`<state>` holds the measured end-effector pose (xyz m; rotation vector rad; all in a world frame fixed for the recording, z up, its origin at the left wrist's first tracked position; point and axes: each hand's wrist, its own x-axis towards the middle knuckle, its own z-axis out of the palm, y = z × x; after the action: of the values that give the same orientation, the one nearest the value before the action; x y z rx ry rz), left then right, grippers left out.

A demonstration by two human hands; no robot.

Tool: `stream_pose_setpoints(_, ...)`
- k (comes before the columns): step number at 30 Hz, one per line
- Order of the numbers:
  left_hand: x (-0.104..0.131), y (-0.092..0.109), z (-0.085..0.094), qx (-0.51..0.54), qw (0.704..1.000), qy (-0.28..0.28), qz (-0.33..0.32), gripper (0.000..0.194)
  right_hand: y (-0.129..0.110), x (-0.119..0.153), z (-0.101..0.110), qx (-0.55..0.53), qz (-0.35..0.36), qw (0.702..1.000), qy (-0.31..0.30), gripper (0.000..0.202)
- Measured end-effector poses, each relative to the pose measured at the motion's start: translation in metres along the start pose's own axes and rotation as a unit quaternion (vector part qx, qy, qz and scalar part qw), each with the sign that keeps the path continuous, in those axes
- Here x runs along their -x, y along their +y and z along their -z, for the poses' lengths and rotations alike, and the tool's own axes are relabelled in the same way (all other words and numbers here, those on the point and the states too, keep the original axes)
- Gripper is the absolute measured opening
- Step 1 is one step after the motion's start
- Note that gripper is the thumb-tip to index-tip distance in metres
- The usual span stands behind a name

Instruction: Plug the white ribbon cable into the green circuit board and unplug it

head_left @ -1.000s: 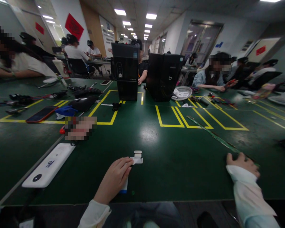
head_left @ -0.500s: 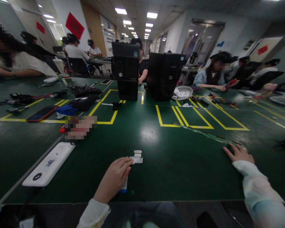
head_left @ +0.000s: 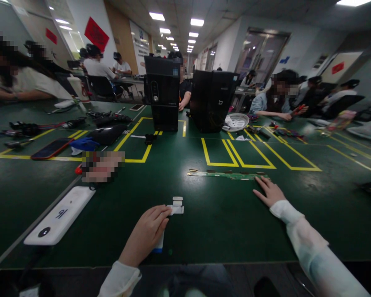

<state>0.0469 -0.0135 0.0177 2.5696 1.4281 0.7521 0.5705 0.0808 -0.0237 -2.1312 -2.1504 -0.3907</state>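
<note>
My left hand (head_left: 148, 231) has its fingers pressed together on a white flat ribbon cable (head_left: 177, 209) lying on the table. One connector end sticks out past the fingertips, and a blue-tipped end (head_left: 158, 249) shows below the palm; the middle is hidden under the hand. To the right, my right hand (head_left: 271, 193) rests its fingertips on the right end of a long, narrow green circuit board (head_left: 222, 175). Its fingers are stretched out and the thumb is spread away from the board. The board lies nearly level across the view, beyond the ribbon cable.
On the left lie a white device marked 16 (head_left: 60, 214), a phone (head_left: 52, 148) and a blue cloth-like item (head_left: 84, 144). Two black computer towers (head_left: 165, 95) stand at the back, beside a white basket (head_left: 236, 122). Yellow tape (head_left: 221, 165) marks the green table; people sit around it.
The circuit board has slid left and turned from slanted to nearly level, along with my right hand. My left hand and the ribbon cable have stayed in place.
</note>
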Motion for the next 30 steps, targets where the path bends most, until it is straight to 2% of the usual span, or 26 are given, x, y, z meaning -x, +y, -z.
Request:
stream_pose_setpoints(7, 0.000, -0.001, -0.001, -0.005, 1.000, -0.008, 0.000, 0.033, -0.089, -0.004, 0.008, -0.042, 0.124, 0.989, 0.070, 0.066)
stream_pose_setpoints(12, 0.000, -0.001, 0.000, -0.007, 1.000, -0.013, 0.002, 0.033, -0.148, 0.008, 0.024, -0.071, 0.140, 0.983, 0.097, 0.064)
stream_pose_setpoints(16, 0.000, -0.001, 0.000, -0.009, 1.000, -0.012, 0.000, 0.033, -0.183, 0.020, 0.032, -0.085, 0.131, 0.980, 0.120, 0.059)
stream_pose_setpoints(22, 0.001, -0.002, -0.001, -0.011, 1.000, -0.014, 0.003, 0.033, -0.203, 0.029, 0.035, -0.092, 0.123, 0.977, 0.145, 0.053)
stream_pose_setpoints(30, 0.001, -0.001, -0.001, -0.008, 1.000, -0.010, 0.000, 0.033, -0.197, 0.024, 0.042, -0.107, 0.112, 0.975, 0.159, 0.049)
